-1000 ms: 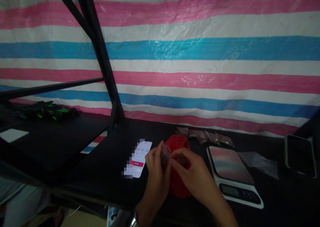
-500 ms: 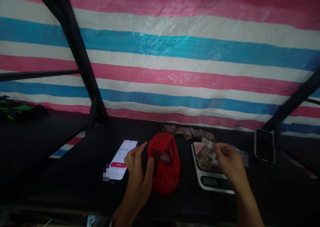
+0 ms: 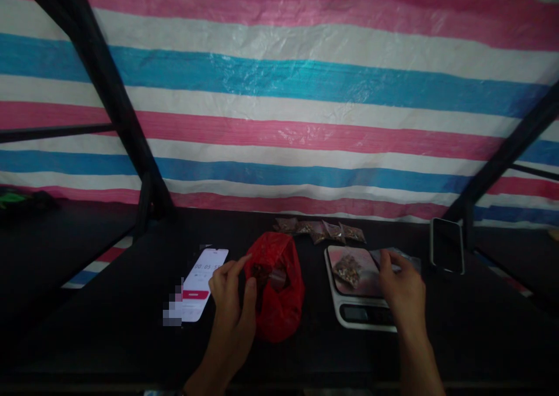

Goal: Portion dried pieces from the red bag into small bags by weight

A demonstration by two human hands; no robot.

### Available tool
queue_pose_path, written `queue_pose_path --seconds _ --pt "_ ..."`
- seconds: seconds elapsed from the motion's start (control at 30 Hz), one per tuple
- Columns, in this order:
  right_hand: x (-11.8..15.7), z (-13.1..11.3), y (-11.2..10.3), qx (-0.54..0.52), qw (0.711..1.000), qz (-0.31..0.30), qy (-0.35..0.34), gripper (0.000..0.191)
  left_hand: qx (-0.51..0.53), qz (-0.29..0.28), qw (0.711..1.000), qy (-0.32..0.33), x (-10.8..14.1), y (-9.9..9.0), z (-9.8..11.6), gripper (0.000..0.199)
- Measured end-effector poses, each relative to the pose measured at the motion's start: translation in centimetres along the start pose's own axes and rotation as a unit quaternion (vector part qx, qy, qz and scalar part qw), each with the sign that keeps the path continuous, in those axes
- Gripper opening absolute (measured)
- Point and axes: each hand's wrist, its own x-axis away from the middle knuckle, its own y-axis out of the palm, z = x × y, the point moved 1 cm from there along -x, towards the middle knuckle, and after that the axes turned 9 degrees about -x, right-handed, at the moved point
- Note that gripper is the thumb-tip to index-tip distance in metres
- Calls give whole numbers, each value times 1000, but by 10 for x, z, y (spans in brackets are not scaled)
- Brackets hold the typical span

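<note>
My left hand is at the left side of an open red plastic bag, fingers apart, with index finger and thumb by its rim. Small dark contents and a clear packet show inside the bag. On the pan of a white digital scale lies a small clear packet of brownish bits. My right hand hovers over the scale's right edge, thumb and bent fingers apart, with nothing visible in them. Just beyond its fingers lie flat clear plastic bags, partly hidden by the hand.
Several filled packets lie in a row behind the scale. A phone with a lit timer screen is left of my left hand. A dark-screened phone stands at the right. Black metal posts and striped sheeting bound the black table.
My right hand has let go of the filled packet, which now rests on the scale, and has moved off toward the clear bags. The view has shifted slightly; my left hand stays by the red bag.
</note>
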Motion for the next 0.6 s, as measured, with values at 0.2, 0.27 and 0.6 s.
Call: queue_pose_path --seconds 0.2,0.27,0.6 --pt "-1 4 0 11 1000 -2 14 45 13 15 1000 -6 -2 -3 1 38" --pt "-1 3 -1 18 1000 -8 24 45 17 25 999 -38 -2 -2 3 40" --pt "4 1 3 8 998 -46 33 45 171 -43 950 -259 9 12 25 67"
